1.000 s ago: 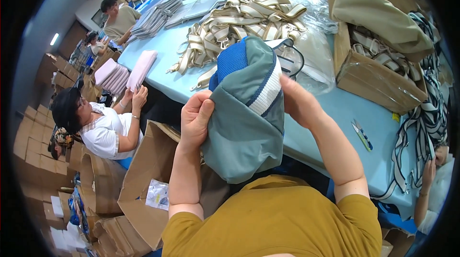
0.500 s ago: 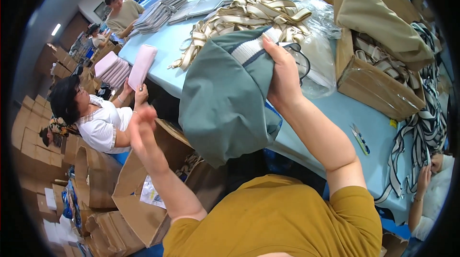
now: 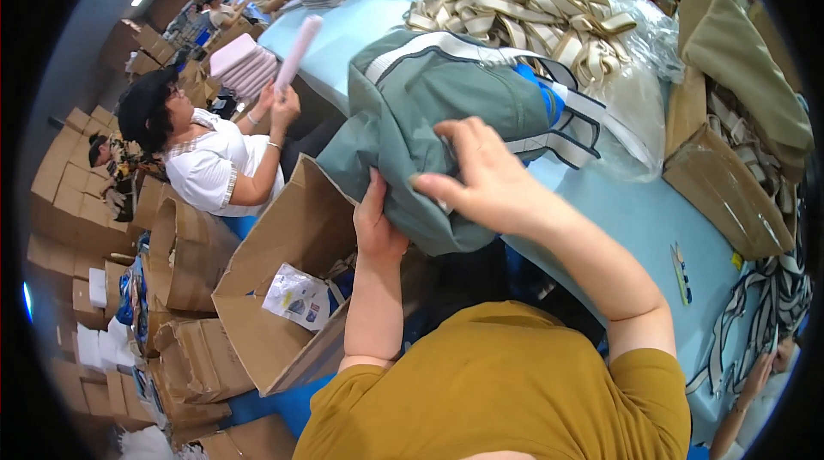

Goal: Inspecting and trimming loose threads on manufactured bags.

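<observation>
A grey-green fabric bag [image 3: 429, 151] with white, dark-edged webbing straps [image 3: 506, 57] lies crumpled over the near edge of the table. A bit of blue [image 3: 541, 99] shows at its right end. My left hand [image 3: 378, 224] grips the bag's near side from below, thumb up, with the other fingers partly hidden in the cloth. Over the bag's near right part is my right hand [image 3: 489, 172], thumb and fingers apart, touching the fabric.
Beige-and-white straps [image 3: 532, 18] lie heaped behind the bag, beside clear plastic [image 3: 635, 130]. Small scissors [image 3: 681, 273] lie at right, near a strap-filled carton [image 3: 730, 194]. An opened carton [image 3: 275, 245] stands at left. A person in white [image 3: 223, 155] holds a pink pouch [image 3: 299, 52].
The bag has come down from the raised right hand and turned, showing its straps and blue part. My left hand has moved right to grip it; my right hand has lowered and opened.
</observation>
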Motion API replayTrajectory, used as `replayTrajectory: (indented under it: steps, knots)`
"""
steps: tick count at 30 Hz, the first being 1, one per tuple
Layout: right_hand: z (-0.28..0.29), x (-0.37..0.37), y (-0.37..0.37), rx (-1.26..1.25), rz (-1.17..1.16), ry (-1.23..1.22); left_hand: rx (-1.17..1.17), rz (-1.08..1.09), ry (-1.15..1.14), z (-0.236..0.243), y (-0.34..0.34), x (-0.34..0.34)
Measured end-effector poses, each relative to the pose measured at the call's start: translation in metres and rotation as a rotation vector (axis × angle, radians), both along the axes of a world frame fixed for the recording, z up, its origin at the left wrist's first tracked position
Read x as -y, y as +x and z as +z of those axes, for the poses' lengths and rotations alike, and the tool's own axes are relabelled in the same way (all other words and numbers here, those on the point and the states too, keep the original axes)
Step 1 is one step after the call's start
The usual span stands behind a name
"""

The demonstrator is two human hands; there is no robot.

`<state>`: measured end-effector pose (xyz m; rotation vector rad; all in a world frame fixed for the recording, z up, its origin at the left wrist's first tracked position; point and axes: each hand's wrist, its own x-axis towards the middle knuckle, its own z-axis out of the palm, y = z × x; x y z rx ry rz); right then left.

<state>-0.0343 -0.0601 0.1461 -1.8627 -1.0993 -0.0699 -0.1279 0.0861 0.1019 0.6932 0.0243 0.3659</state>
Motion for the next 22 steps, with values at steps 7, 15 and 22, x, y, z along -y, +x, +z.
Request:
replayTrajectory:
  steps: [7,15,22]
  knots:
    - [-0.034,0.023,0.003,-0.597,0.205,0.362,-0.171,0.187,0.065,-0.004,-0.002,0.004]
    - [-0.007,0.069,0.019,-0.883,0.296,0.161,-0.197,0.031,-0.008,-0.017,-0.029,-0.004]
    - [0.017,0.024,0.01,-0.418,0.052,-0.377,-0.329,0.023,0.332,0.013,-0.008,0.043]
